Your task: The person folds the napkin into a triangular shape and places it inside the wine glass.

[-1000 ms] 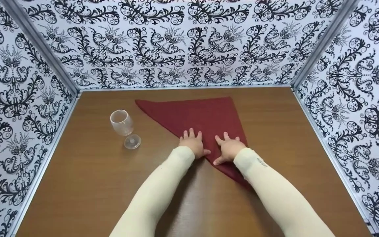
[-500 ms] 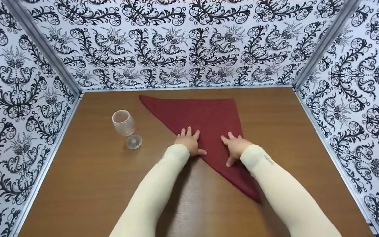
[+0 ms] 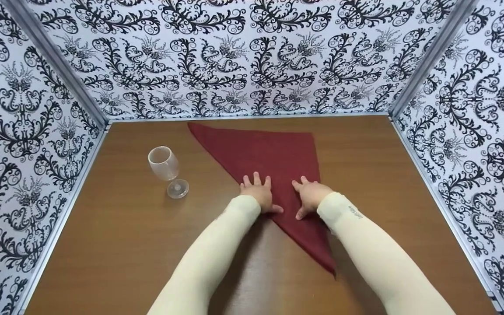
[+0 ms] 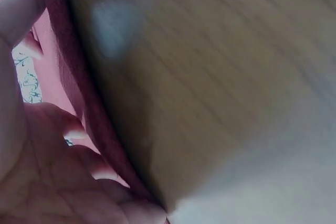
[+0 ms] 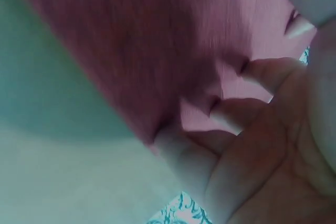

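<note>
A dark red cloth napkin (image 3: pixel 274 153), folded into a triangle, lies on the wooden table, its long folded edge running from far left to near right. My left hand (image 3: pixel 258 195) rests on it at the middle of that fold, fingers spread and pointing away from me. Close by on the right, my right hand (image 3: pixel 313 197) presses the cloth near its right edge, fingers also spread. In the left wrist view the thick fold (image 4: pixel 86 98) passes under the thumb and fingers. Fingertips (image 5: pixel 226 114) touch the cloth in the right wrist view.
A clear stemmed wine glass (image 3: pixel 164 166) stands upright on the table (image 3: pixel 125 253), left of the napkin. Patterned black-and-white walls (image 3: pixel 234 61) with metal edging enclose the back and both sides.
The napkin has turned a little clockwise, its far left corner moving back and right. Its near corner came out from under the right sleeve, then shifted slightly left. My right hand moved slightly right.
</note>
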Tool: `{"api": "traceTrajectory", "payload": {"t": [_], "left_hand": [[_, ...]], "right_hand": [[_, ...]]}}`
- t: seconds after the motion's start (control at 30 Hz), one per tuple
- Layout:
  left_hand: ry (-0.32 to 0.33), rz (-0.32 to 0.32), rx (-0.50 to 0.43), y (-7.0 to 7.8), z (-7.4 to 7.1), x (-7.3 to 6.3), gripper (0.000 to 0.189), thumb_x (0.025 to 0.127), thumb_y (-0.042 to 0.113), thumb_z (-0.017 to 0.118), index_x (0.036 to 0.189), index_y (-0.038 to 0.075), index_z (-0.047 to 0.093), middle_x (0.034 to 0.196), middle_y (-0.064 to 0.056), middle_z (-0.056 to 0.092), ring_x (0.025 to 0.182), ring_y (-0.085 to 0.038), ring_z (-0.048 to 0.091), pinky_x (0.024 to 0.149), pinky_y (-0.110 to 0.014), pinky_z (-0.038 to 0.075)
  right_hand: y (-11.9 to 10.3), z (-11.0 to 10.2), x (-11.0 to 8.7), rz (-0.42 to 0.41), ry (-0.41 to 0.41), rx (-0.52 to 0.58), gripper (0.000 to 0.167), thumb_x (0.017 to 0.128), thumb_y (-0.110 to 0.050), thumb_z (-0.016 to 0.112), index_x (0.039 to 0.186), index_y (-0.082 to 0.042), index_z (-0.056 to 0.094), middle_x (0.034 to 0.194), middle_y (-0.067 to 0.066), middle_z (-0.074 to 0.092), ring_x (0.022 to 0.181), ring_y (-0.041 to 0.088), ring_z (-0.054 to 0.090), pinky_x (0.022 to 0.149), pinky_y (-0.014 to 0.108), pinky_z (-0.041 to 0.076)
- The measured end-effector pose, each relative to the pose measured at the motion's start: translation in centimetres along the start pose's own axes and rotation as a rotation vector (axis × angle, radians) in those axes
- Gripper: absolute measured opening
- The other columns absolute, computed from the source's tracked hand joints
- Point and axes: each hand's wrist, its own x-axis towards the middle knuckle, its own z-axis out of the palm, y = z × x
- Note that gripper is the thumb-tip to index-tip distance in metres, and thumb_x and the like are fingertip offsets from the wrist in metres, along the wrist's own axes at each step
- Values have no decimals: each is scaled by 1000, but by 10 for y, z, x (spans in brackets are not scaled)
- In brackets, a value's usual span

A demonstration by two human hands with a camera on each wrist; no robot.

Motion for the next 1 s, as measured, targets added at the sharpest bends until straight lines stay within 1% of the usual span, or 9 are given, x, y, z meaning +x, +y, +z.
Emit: {"api": "traceTrajectory", "payload": {"t": [0.13,0.17,0.33,0.47,0.6,0.73,0.8,0.87,1.0], "left_hand": [[-11,23,5,-3,-1,2,122,80,77,74,171,19,16,176,-23,5,160,-55,8,130,-59,22],[-13,29,11,-5,-2,3,122,80,77,74,171,19,16,176,-23,5,160,-55,8,130,-59,22],[-11,49,24,-12,-4,6,123,79,76,76,171,20,16,177,-22,7,161,-53,9,131,-56,22],[-30,30,41,-14,-8,6,124,78,73,79,171,22,15,177,-20,6,162,-51,9,132,-55,19],[-51,3,31,-7,-15,1,122,79,65,84,170,18,17,177,-22,8,162,-50,10,131,-58,18],[-69,-16,-58,5,-15,-7,123,81,69,80,171,16,14,176,-25,5,161,-54,8,129,-63,20],[-78,-36,-84,10,-12,-10,125,81,76,74,171,19,9,177,-23,1,161,-54,5,129,-65,19],[-77,-59,-83,14,-8,-12,126,80,81,71,171,23,6,177,-21,-3,161,-53,1,129,-66,18],[-77,-68,-46,17,-2,-13,129,78,82,71,171,26,4,177,-20,-8,161,-54,-4,128,-68,15]], "right_hand": [[11,-3,3,-16,-8,23,119,79,-39,93,167,-4,23,173,29,12,160,52,15,124,60,34],[13,-2,4,-24,-9,30,119,79,-39,93,167,-4,23,173,30,12,160,53,14,125,59,33],[16,4,4,-37,4,67,118,80,-41,92,168,-4,22,173,30,11,158,54,16,126,58,31],[12,8,4,-27,19,50,119,80,-46,91,168,-6,23,173,29,13,158,54,20,125,57,33],[4,7,4,-34,21,16,117,79,-48,91,167,-5,27,171,32,19,155,54,28,123,58,38],[1,0,8,-79,71,-16,104,84,-45,88,162,-1,36,164,34,33,150,50,41,120,56,42],[5,-4,12,-89,97,-17,97,88,-44,84,162,-2,37,165,32,33,151,48,40,122,55,40],[10,-8,15,-91,106,-2,95,91,-42,82,163,-3,35,169,30,28,154,49,33,124,56,36],[21,-9,21,-72,60,26,99,90,-42,82,167,-9,29,173,27,17,158,52,22,126,59,32]]}}
